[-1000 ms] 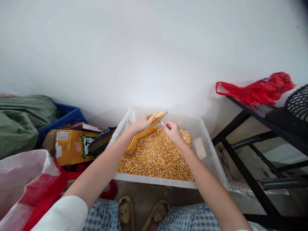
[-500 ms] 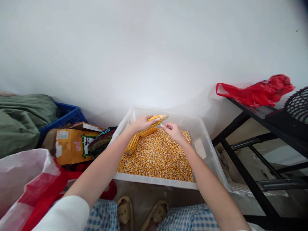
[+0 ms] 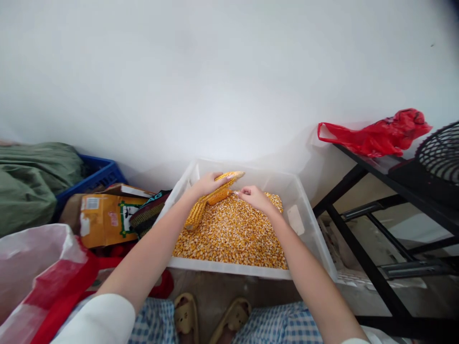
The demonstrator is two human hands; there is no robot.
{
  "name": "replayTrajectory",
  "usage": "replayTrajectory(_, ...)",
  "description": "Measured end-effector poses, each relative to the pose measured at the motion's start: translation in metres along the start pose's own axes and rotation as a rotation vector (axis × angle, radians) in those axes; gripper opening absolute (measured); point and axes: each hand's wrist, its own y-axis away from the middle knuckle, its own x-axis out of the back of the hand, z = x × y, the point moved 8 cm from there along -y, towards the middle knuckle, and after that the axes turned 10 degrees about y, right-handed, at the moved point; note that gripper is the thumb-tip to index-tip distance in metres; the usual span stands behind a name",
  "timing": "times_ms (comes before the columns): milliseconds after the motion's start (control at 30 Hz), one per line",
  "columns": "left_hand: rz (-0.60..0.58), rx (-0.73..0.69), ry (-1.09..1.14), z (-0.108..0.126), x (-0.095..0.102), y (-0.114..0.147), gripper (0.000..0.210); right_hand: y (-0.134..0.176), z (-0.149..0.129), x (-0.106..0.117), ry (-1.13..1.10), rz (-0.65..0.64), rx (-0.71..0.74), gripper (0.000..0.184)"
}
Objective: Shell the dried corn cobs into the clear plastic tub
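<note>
My left hand (image 3: 210,184) is wrapped round a yellow corn cob (image 3: 229,179), its pale tip pointing right. Under that hand, another cob (image 3: 196,215) and an orange-yellow one (image 3: 219,196) rest on loose corn kernels (image 3: 236,234). The kernels lie heaped in a translucent white plastic bin (image 3: 229,267). Just right of the held cob's tip, my right hand (image 3: 254,197) is closed, thumb and fingers pinched together over the kernels. Something small and pale shows at its fingertips, too small to make out.
Left of the bin lie an orange cardboard box (image 3: 103,220), a mesh bag (image 3: 150,210), a blue crate (image 3: 96,177) with green cloth, and a red-and-white bag (image 3: 32,267). A black metal frame (image 3: 362,243) stands at right, with a red plastic bag (image 3: 380,136) on top.
My right hand has dropped slightly, away from the held cob's tip and closer to the kernels. My left hand keeps its hold on the cob. The view has shifted a little.
</note>
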Motion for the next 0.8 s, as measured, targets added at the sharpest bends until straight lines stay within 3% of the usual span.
replayTrajectory(233,0.049,0.031,0.199,-0.008,0.003,-0.006,0.065,0.003,-0.01,0.016,-0.097,0.215,0.002,0.038)
replayTrajectory(400,0.044,0.054,0.253,-0.004,0.002,-0.005,0.064,0.001,-0.011,0.01,-0.101,0.197,0.015,0.038)
replayTrajectory(600,0.01,0.034,0.229,-0.002,0.002,-0.004,0.065,0.003,-0.009,0.025,-0.114,0.31,-0.012,0.042)
replayTrajectory(800,-0.01,0.036,0.206,-0.002,-0.002,-0.005,0.065,0.002,-0.01,0.017,-0.092,0.257,-0.021,0.04)
